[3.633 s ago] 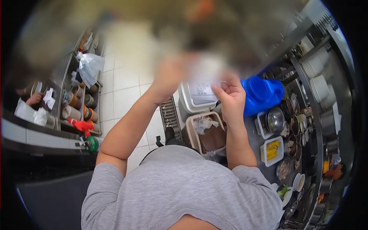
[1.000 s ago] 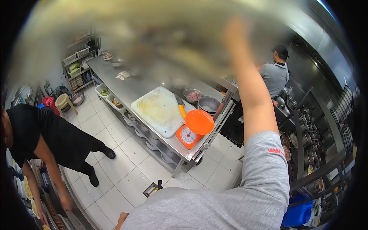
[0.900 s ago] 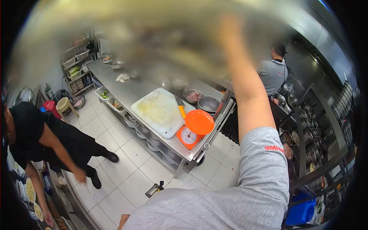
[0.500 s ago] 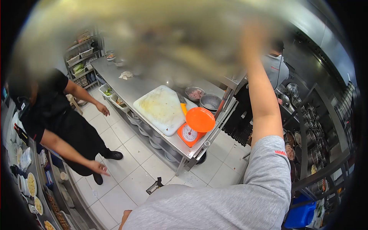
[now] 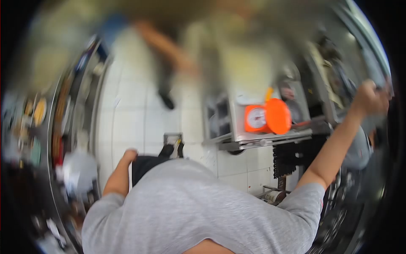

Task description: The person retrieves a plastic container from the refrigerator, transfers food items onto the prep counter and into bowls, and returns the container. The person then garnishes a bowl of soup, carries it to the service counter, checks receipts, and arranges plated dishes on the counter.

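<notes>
My right hand [image 5: 372,99] is raised with the arm stretched out at the far right. Its fingers look curled closed; motion blur hides what they hold, if anything. My left hand [image 5: 131,155] hangs low beside my dark-clothed leg, its fingers too small and turned away to make out. An orange kitchen scale [image 5: 255,119] with a round dial stands on the near end of the steel table [image 5: 247,136]. Its round orange pan [image 5: 278,116] faces up. Behind it are a blurred white cutting board [image 5: 249,96] and a yellow-orange handle [image 5: 269,93].
Another person's arm [image 5: 169,48] and dark shoe [image 5: 166,100] show blurred ahead, above the white tiled floor [image 5: 127,127]. Counter shelving [image 5: 91,106] with containers runs along the left. A grey-clothed person [image 5: 357,150] is at the right, near a black perforated mat [image 5: 287,158].
My view has swung left and down, putting the scale right of centre. My right arm has moved from overhead out to the right, and my left arm has come into fuller view.
</notes>
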`<state>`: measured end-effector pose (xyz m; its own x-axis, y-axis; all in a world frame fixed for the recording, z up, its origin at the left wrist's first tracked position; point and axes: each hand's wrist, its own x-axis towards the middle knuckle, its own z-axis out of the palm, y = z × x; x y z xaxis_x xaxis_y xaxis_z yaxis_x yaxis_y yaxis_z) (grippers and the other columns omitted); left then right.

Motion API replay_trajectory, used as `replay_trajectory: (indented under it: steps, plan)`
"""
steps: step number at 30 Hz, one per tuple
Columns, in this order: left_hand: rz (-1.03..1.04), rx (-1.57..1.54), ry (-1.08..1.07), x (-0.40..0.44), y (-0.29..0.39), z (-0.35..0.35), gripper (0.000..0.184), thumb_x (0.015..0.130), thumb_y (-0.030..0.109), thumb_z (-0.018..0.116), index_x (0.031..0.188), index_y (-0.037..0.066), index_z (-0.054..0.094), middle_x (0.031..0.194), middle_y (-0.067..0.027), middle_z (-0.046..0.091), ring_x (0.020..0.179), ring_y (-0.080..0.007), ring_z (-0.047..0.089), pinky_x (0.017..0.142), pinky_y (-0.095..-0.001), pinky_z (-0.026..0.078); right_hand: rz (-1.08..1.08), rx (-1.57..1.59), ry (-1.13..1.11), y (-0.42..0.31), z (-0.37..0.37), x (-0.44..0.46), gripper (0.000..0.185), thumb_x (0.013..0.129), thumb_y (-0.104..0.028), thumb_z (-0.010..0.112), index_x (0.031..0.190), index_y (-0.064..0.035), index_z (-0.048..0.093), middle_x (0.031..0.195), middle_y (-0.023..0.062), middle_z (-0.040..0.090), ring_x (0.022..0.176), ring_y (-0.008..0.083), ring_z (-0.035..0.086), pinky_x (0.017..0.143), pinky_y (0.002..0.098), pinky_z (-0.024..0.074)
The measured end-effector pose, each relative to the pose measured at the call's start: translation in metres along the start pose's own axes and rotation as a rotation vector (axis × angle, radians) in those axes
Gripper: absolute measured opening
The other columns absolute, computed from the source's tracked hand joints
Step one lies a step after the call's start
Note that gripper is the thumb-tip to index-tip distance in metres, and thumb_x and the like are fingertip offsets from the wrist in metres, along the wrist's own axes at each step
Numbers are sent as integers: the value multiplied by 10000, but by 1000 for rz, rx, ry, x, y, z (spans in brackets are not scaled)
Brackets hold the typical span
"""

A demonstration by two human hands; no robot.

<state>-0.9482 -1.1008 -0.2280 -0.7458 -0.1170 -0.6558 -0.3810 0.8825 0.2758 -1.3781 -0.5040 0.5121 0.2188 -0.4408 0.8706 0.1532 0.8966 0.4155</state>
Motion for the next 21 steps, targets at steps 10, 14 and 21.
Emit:
replay_trajectory:
  steps: [10,14,21]
  plan:
    - [-768,-1023,-10,-160,-10,79,319,809,207,585,1090,59,617,848,-88,642,675,-214,619,586,-397,484,384,1484,-701,-333,-249,-127,436,713,65,524,1137,-29,569,1210,177,525,1160,336,472,988,397,346]
    - [-770,-1096,-116,-194,-59,91,379,836,254,569,1179,92,564,889,-56,616,725,-211,604,605,-392,460,360,1511,-1400,-397,-328,-260,506,664,100,479,1143,-43,553,1188,200,529,1163,362,470,1014,415,359]
    - [-786,-1108,-6,-259,-208,-11,405,846,317,571,1204,129,553,922,-22,608,716,-186,596,587,-369,440,-1707,1056,-2501,-402,-527,-481,167,681,-93,612,805,-64,721,908,172,676,848,324,636,765,415,495]
